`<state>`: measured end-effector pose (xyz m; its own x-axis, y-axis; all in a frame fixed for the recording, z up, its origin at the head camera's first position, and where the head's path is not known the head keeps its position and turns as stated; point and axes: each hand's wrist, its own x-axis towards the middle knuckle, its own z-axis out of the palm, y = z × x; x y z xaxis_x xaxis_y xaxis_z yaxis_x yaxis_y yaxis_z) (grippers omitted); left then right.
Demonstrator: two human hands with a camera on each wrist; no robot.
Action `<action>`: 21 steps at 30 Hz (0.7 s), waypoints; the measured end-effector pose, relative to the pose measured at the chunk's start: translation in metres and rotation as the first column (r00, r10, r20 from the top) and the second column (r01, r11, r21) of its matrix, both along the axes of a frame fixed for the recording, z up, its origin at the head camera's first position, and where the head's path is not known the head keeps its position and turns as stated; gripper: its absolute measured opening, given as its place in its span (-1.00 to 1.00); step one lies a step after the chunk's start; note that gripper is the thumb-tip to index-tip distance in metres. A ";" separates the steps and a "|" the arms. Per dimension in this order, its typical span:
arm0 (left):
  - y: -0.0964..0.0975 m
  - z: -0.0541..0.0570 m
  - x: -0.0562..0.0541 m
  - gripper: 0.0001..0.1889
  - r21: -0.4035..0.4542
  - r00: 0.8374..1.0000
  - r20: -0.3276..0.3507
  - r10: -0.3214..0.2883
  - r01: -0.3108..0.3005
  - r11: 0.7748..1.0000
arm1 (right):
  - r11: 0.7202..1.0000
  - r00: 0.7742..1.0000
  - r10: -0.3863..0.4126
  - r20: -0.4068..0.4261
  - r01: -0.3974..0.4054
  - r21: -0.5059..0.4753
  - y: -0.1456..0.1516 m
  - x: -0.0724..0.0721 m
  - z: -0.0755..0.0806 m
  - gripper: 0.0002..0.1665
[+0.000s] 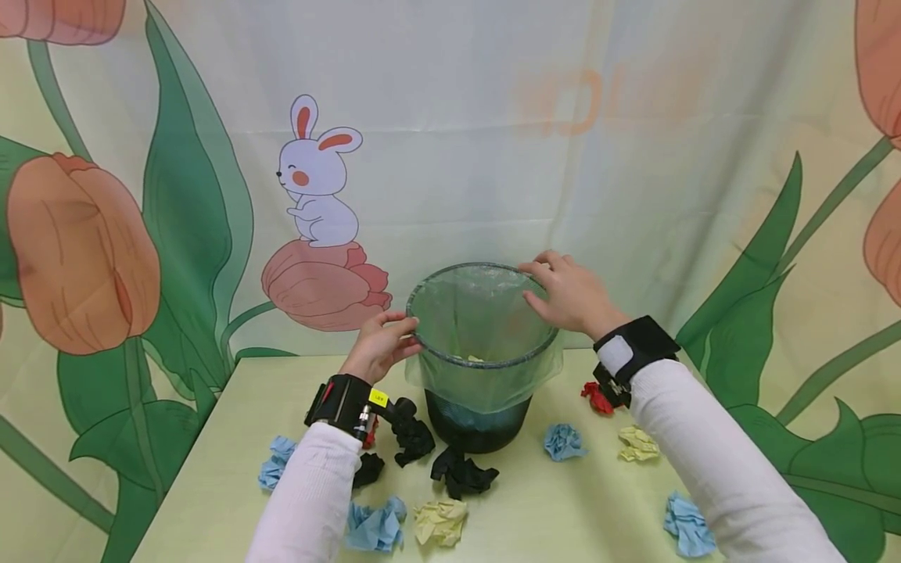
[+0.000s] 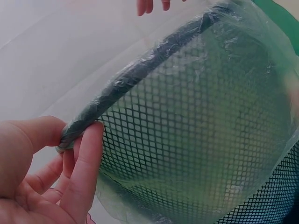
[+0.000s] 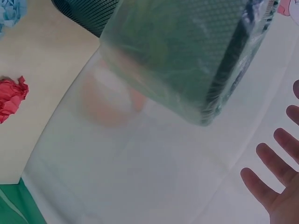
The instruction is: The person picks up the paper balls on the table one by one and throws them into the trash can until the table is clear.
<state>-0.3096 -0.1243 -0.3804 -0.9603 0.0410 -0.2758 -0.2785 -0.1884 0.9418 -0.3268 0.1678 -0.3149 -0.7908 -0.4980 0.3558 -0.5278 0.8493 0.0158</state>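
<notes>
A: Bin [image 1: 480, 434], quick. Looks?
B: Round, black, mesh wall, narrower at the base. Green see-through liner [image 1: 486, 385], thin and wrinkled, folded over the rim [image 1: 486, 364], hanging loose around the upper wall.
A: Where?
B: Upright on the pale table [image 1: 598, 520], near its back edge, between the hands. Crumpled paper around it: black ball [image 1: 463, 474] just in front, red ball [image 1: 598, 398] off to the right, blue and yellow ones too.
A: Hands?
B: Left hand [image 1: 380, 344] pinches rim and liner together, thumb one side, fingers the other. Right hand [image 1: 573, 293] is at the far right of the rim, gripping nothing; the right wrist view shows its fingers spread, apart from the liner.
A: Writing?
B: Yellow tag [image 1: 378, 397] by the left wrist, dark marks, too small to read. Faint orange lettering [image 1: 570, 102] on the backdrop [image 1: 436, 117], washed out, can't read it.
</notes>
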 end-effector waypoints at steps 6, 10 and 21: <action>0.001 0.000 0.000 -0.60 -0.004 1.000 -0.001 0.002 -0.002 1.000 | 0.998 0.997 -0.069 0.040 0.069 -0.011 0.016 -0.005 -0.010 -0.51; 0.000 0.000 0.000 -0.59 0.001 1.000 -0.003 0.002 -0.002 1.000 | 0.994 0.992 -0.108 0.063 0.109 -0.019 0.029 -0.007 -0.018 -0.52; 0.000 -0.002 -0.001 -0.59 0.011 1.000 0.006 0.007 -0.007 1.000 | 0.979 0.975 -0.202 0.091 0.203 0.001 0.056 -0.003 -0.039 -0.52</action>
